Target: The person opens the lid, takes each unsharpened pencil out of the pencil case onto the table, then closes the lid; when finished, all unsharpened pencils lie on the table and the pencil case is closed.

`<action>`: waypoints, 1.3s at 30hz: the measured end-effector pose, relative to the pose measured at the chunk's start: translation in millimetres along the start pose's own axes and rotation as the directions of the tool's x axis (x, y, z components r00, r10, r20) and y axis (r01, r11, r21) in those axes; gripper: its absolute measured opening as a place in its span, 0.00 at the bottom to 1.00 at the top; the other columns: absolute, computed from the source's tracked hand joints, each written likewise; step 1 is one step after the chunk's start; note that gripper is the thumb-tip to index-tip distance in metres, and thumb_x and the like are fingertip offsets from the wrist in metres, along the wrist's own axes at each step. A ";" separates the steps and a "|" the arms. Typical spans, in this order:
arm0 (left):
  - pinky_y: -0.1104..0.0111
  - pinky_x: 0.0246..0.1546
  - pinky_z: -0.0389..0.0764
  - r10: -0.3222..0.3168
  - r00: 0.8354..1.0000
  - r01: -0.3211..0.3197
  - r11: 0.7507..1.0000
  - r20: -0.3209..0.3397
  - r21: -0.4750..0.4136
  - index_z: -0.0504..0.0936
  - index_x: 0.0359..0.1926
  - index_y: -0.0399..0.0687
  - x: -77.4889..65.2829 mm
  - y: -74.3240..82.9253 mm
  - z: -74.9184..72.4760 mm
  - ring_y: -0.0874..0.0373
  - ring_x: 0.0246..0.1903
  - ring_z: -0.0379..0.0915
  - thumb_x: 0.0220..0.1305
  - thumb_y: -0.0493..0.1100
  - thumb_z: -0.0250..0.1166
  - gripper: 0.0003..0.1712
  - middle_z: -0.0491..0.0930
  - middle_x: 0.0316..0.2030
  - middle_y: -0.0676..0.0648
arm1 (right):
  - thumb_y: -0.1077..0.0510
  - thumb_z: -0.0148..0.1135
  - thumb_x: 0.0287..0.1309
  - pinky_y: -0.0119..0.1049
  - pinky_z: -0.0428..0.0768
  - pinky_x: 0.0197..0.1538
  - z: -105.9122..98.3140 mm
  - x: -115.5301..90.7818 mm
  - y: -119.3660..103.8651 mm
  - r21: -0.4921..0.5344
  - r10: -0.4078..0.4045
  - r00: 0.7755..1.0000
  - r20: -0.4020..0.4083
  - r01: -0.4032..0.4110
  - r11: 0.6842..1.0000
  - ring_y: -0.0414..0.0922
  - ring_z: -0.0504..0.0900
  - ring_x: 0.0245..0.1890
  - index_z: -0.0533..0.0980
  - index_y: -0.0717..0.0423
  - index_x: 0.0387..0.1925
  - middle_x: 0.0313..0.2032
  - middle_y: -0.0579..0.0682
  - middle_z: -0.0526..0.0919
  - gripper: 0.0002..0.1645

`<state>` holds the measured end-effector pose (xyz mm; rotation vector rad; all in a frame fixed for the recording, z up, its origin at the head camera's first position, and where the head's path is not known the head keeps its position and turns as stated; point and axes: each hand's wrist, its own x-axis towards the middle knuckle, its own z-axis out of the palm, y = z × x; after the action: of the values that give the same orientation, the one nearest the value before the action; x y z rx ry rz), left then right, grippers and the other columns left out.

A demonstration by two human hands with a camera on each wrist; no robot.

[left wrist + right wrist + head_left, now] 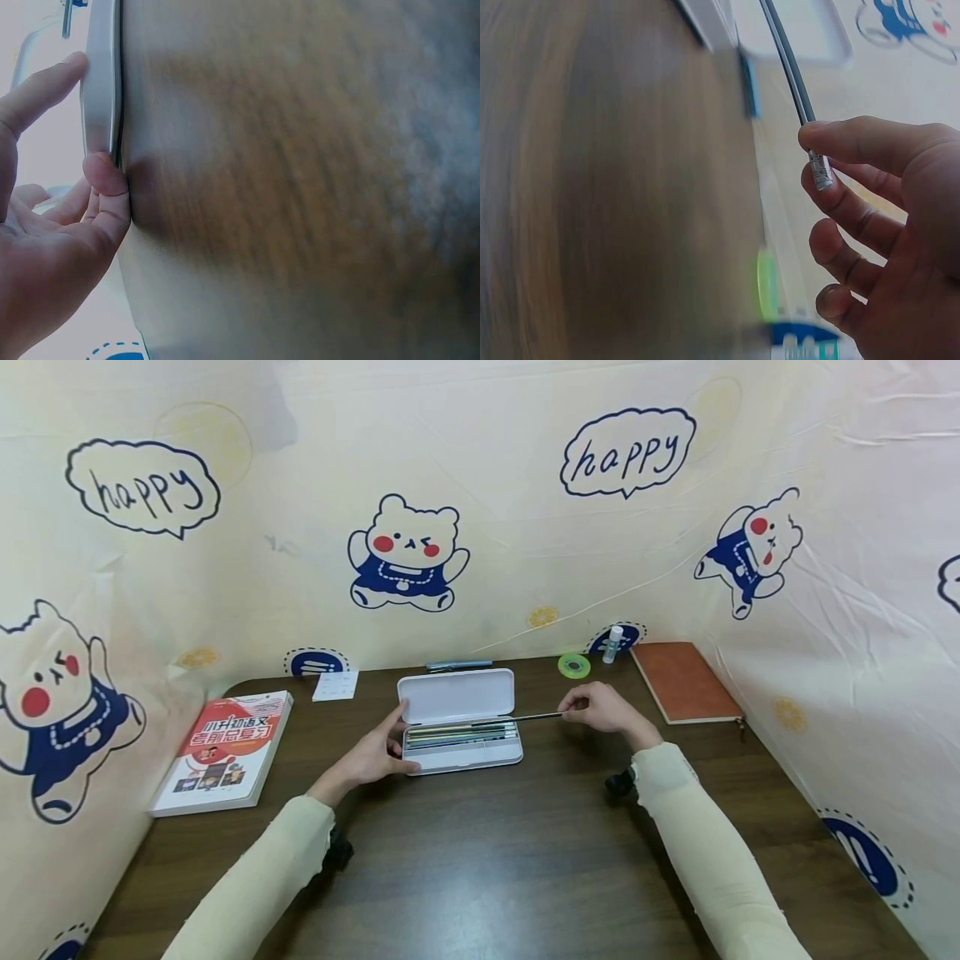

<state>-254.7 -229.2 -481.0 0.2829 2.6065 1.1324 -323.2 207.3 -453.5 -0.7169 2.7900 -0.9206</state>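
A white pencil case (461, 762) lies with its lid (456, 696) raised, and several pencils (450, 737) rest side by side in its tray. My left hand (367, 757) grips the case by its left end, thumb at the front corner and a finger up near the hinge. Between thumb and fingertips, my right hand (600, 707) pinches one end of a slim dark pencil (791, 67) with a pale printed tip. That pencil reaches leftward from the hand, its far end over the case's right side. The left wrist view shows the case's edge (101, 82) between the fingers.
Behind the case lies a blue pen-like item (459, 666). Green tape (573, 666), a glue stick (612, 644) and a brown notebook (687, 682) sit at the back right. On the left are a thick book (225, 752) and a white paper slip (335, 686).
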 end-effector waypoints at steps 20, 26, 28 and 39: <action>0.64 0.42 0.71 0.009 1.000 -0.009 1.000 0.000 0.004 0.34 0.80 0.65 -1.3 -0.8 -0.1 0.52 0.44 0.71 0.54 0.48 0.78 0.69 0.64 0.70 0.38 | 0.59 0.65 0.63 0.39 0.73 0.42 -34.7 -40.3 59.0 0.001 0.171 0.985 0.005 -0.171 0.985 0.47 0.76 0.38 0.86 0.56 0.41 0.38 0.52 0.88 0.08; 0.64 0.43 0.71 0.007 1.000 -0.007 1.000 0.002 0.003 0.34 0.80 0.66 -1.2 -1.1 0.0 0.52 0.44 0.71 0.54 0.48 0.77 0.69 0.64 0.71 0.38 | 0.58 0.64 0.65 0.39 0.73 0.46 -28.6 -38.8 70.3 0.003 0.195 0.980 0.031 -0.195 0.981 0.47 0.77 0.42 0.86 0.53 0.42 0.42 0.51 0.87 0.08; 0.64 0.43 0.71 0.005 1.000 -0.005 1.000 0.004 0.004 0.34 0.80 0.66 -0.9 -1.0 0.1 0.52 0.44 0.71 0.54 0.48 0.77 0.69 0.64 0.71 0.38 | 0.58 0.64 0.65 0.40 0.73 0.47 -27.2 -38.3 73.3 0.002 0.202 0.979 0.038 -0.202 0.979 0.48 0.77 0.43 0.86 0.52 0.42 0.43 0.52 0.88 0.08; 0.65 0.43 0.72 0.008 1.000 -0.008 1.000 0.014 0.006 0.34 0.80 0.63 -0.4 1.8 -0.3 0.52 0.43 0.72 0.54 0.47 0.77 0.69 0.64 0.70 0.37 | 0.58 0.66 0.62 0.40 0.75 0.47 -23.9 -36.4 75.7 -0.002 0.187 0.982 0.037 -0.187 0.982 0.48 0.79 0.43 0.87 0.52 0.41 0.43 0.51 0.89 0.07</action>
<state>-254.2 -228.3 -479.4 0.3019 2.5990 1.1219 -327.5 290.4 -479.9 -0.4561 2.7650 -0.8650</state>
